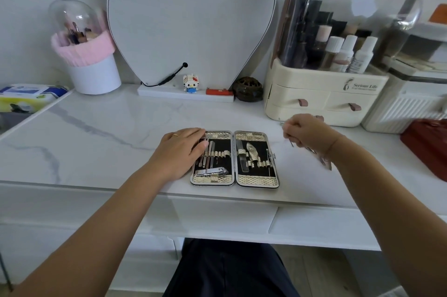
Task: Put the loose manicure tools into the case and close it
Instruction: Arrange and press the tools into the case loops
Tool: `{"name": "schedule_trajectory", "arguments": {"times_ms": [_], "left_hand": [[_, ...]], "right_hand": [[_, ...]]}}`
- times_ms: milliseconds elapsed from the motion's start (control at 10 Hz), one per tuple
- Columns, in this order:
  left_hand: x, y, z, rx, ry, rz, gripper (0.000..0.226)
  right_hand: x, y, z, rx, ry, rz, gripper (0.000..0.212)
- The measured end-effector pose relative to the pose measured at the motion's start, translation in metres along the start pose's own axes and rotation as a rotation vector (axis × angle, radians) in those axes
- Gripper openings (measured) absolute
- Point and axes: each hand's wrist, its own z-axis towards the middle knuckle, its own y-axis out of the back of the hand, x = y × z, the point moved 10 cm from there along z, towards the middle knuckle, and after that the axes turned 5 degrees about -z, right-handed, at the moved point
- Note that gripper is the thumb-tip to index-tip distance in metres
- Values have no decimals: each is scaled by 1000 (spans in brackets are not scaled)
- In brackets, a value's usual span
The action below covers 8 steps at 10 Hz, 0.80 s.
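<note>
So we've got the case (234, 159) lying open flat right at the front edge of the bench (96, 132), tools strapped in both halves. Our left hand (180, 149) rests loosely spread on the case's left half, fingers touching the tools there. Our right hand (307, 131) is curled up just right of the case, pinching a thin metal tool (291, 143). Further back, toward the back right corner, the cosmetics organizer (326, 98) reads "Serious Life".

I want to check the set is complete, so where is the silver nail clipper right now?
In the head view, the silver nail clipper lies strapped in the bottom of the open case's left half, just right of the left hand.
</note>
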Motion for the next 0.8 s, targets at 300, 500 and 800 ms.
{"name": "schedule_trajectory", "arguments": {"times_ms": [300,500,800], "left_hand": [[1,0,0,1,0,-8,53],[3,-2,2,-5,-7,-9,52],[2,-1,1,-9,-7,-18,52]], "right_hand": [[-6,-31,6,-15,-29,345,22],[-3,-30,5,-114,3,222,22],[8,-34,-2,-77,8,205,17]]}}
